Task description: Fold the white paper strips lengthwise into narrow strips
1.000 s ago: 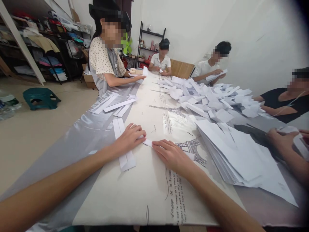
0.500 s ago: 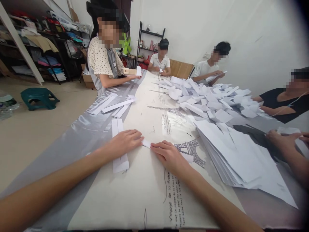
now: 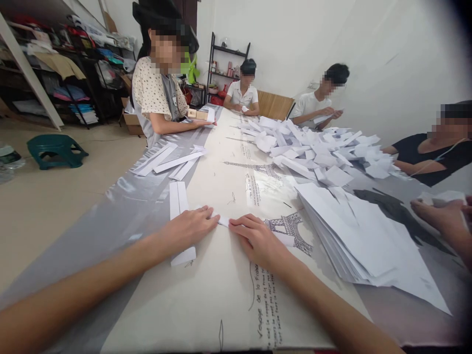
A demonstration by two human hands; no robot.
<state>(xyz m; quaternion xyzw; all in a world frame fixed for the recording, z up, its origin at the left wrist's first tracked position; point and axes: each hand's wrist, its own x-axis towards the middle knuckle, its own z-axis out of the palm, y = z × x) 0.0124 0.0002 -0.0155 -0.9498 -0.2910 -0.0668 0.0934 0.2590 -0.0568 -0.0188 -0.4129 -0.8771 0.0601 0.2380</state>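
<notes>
Between my hands a small folded white paper strip (image 3: 223, 221) lies on the printed tablecloth, mostly covered by my fingers. My left hand (image 3: 193, 227) presses down on its left end with the fingers close together. At the other end, the fingertips of my right hand (image 3: 258, 237) pinch the strip. Under my left wrist lies a longer folded paper piece (image 3: 178, 195), partly hidden by the hand. A few more folded paper strips (image 3: 179, 163) rest farther up on the left side of the table.
A stack of white sheets (image 3: 342, 231) lies to the right, with a large heap of folded papers (image 3: 313, 147) beyond it. Several people sit or stand around the table, handling paper. A green stool (image 3: 57, 150) is on the floor at left.
My left hand has slid slightly along the strip and its fingers have shifted a little downward. My right hand stays at nearly the same spot. The view has moved very slightly.
</notes>
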